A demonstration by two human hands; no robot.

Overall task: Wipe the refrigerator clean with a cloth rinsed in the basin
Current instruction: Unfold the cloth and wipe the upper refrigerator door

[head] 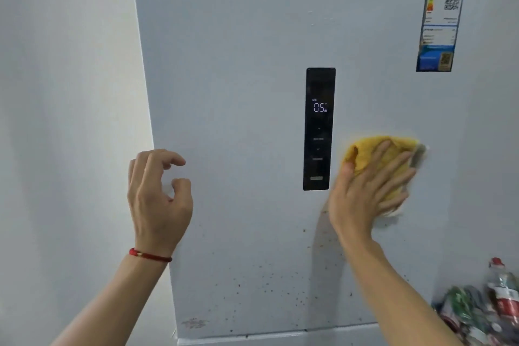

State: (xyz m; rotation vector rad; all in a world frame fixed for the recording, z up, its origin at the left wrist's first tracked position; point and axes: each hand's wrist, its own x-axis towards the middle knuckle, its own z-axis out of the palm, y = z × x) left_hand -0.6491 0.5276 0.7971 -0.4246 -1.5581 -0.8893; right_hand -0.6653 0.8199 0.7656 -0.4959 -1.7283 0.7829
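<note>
Right hand (pixel 368 191): fingers straight, pressing the yellow cloth (pixel 384 160) flat on the refrigerator door (pixel 238 78), just right of the control panel (pixel 319 129).
Left hand (pixel 157 194): loosely curled, empty, near the door's left edge.
Door, lower part: brown specks (pixel 269 286).

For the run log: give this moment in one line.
right hand: presses yellow cloth on fridge door | left hand: empty | specks: low

The refrigerator door (pixel 238 64) is bare and free above and left of the black control panel (pixel 318 129). A blue label (pixel 441 22) occupies the upper right corner, and bottles (pixel 483 306) crowd the lower right.
</note>
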